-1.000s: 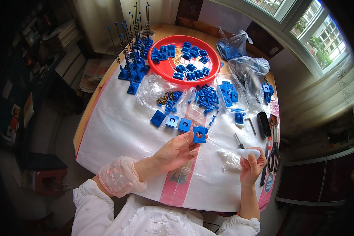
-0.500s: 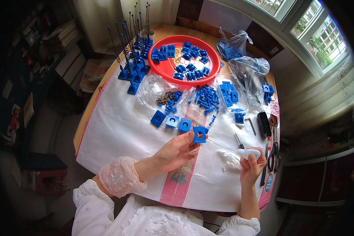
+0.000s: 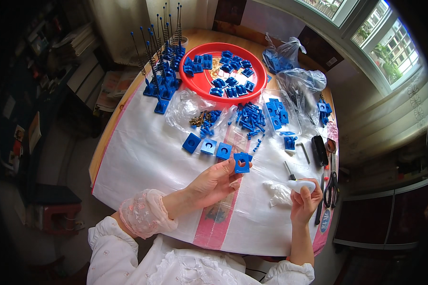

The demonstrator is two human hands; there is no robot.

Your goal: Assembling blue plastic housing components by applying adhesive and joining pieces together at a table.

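Observation:
My left hand (image 3: 216, 183) holds a square blue plastic plate (image 3: 242, 163) with a round hole, lifted a little above the white table cover (image 3: 142, 156). Three similar blue plates (image 3: 207, 145) lie in a row just beyond it. My right hand (image 3: 303, 202) grips a small white tool handle (image 3: 303, 185) near the table's right side, next to a crumpled white plastic bit (image 3: 279, 193).
A red round tray (image 3: 195, 83) of blue parts sits at the back. Upright springs on blue bases (image 3: 160, 71) stand back left. Clear bags of blue parts and screws (image 3: 252, 116) fill the middle. Scissors (image 3: 332, 185), a black case (image 3: 319, 150) and a hex key (image 3: 305, 153) lie right.

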